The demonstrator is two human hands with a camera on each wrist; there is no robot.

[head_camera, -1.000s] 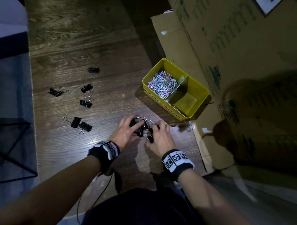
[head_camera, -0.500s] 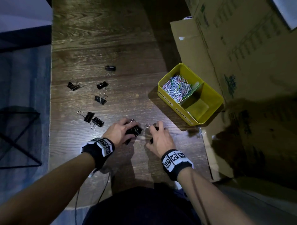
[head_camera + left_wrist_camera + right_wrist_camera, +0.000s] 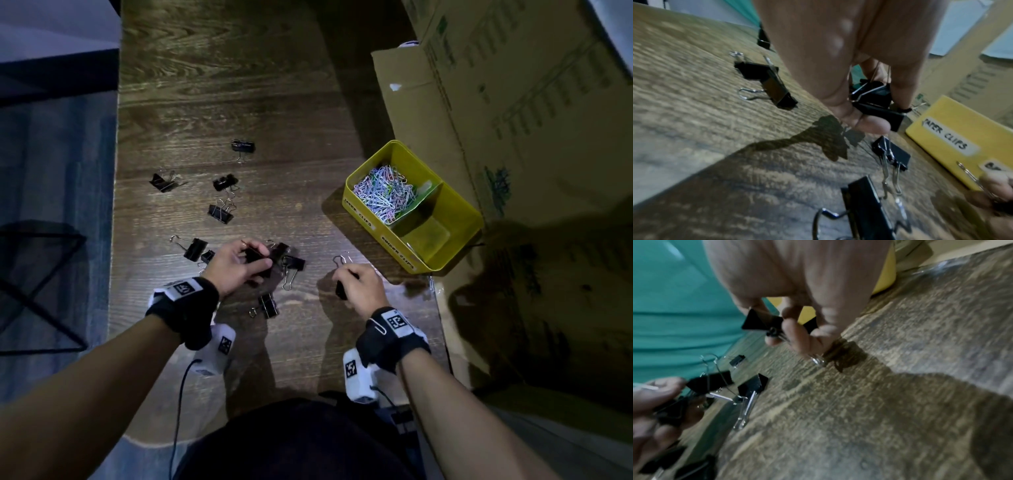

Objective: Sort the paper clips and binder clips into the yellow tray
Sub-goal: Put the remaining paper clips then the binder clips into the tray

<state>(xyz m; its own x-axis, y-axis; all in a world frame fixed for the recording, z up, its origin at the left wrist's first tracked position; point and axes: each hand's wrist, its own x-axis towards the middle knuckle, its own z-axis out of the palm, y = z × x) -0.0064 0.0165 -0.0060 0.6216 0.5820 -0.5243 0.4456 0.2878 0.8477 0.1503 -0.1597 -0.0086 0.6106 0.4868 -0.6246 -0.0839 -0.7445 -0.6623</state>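
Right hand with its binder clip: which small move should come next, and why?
Probably carry it to the yellow tray and drop it in the empty compartment. The right hand already grips a binder clip, and the other compartment holds paper clips.

Yellow tray (image 3: pixel 459 209): rectangular, two compartments, labelled. Paper clips (image 3: pixel 385 193): multicoloured heap filling its far compartment; near compartment bare. Binder clips (image 3: pixel 221 213): black, wire-handled, scattered well left of the tray; several held in the hands.

Left hand (image 3: pixel 236 265) fingers curled, gripping binder clips (image 3: pixel 260 256). Right hand (image 3: pixel 359 286), apart to its right, curled round one clip (image 3: pixel 340 289).
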